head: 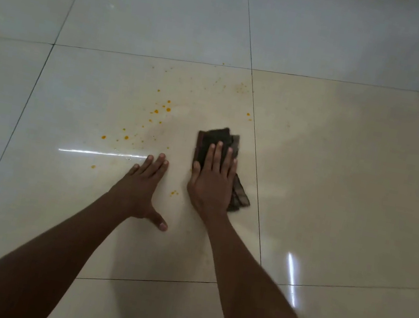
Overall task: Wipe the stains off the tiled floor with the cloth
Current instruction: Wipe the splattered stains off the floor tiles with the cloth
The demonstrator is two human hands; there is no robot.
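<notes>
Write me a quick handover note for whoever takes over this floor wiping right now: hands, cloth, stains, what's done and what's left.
Right hand: flat, fingers straight, pressing the dark cloth on the floor.
Left hand: open, palm down on the bare tile, holding nothing.
Orange stains: scattered left of and beyond the cloth, with a small cluster between the hands and fainter specks near the far grout line.
Done: nothing can be confirmed as cleaned.
Left: sweep the cloth leftward and forward over all the spots.
</notes>
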